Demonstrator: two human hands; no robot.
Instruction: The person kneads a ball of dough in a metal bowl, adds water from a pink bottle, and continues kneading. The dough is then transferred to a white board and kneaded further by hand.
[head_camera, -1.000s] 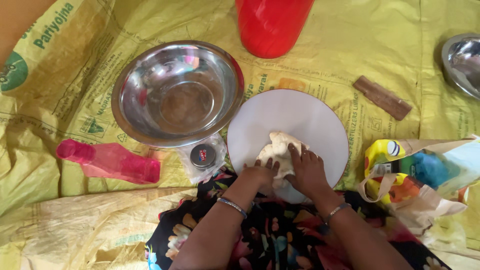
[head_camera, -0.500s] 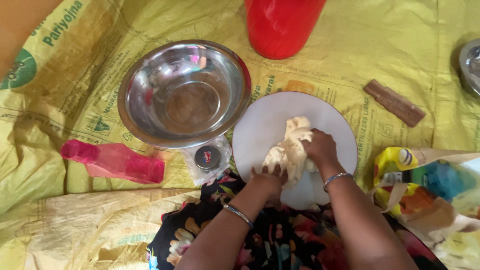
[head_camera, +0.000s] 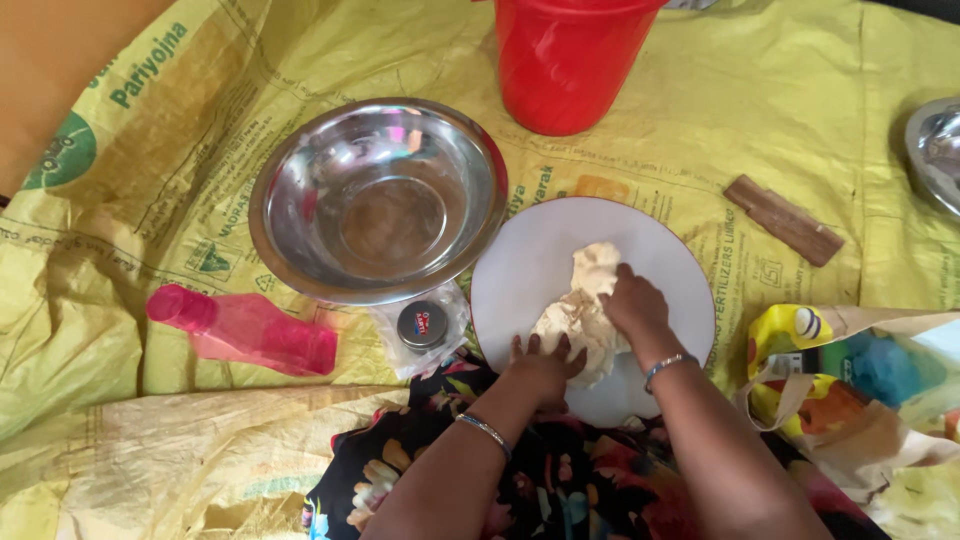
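White round board (head_camera: 520, 270), landmark: pale dough (head_camera: 585, 310) lies on its near-right part, stretched into a ragged, uneven strip, not yet smooth or rounded. Right hand (head_camera: 632, 305) clenched, knuckles pressed into the dough's far side. Left hand (head_camera: 540, 362) at the near edge, fingers spread flat on the dough. Left of board: empty steel bowl (head_camera: 375, 200), small dark-lidded jar (head_camera: 422, 324), pink bottle (head_camera: 240, 330). Beyond: red tumbler (head_camera: 565, 60).

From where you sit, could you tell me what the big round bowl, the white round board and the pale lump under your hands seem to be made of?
The big round bowl looks like polished steel: mirror-bright with reflections. The white round board seems matte, perhaps plastic or stone; hard to say. The pale lump looks like soft dough, creased where the left hand and right hand press it.
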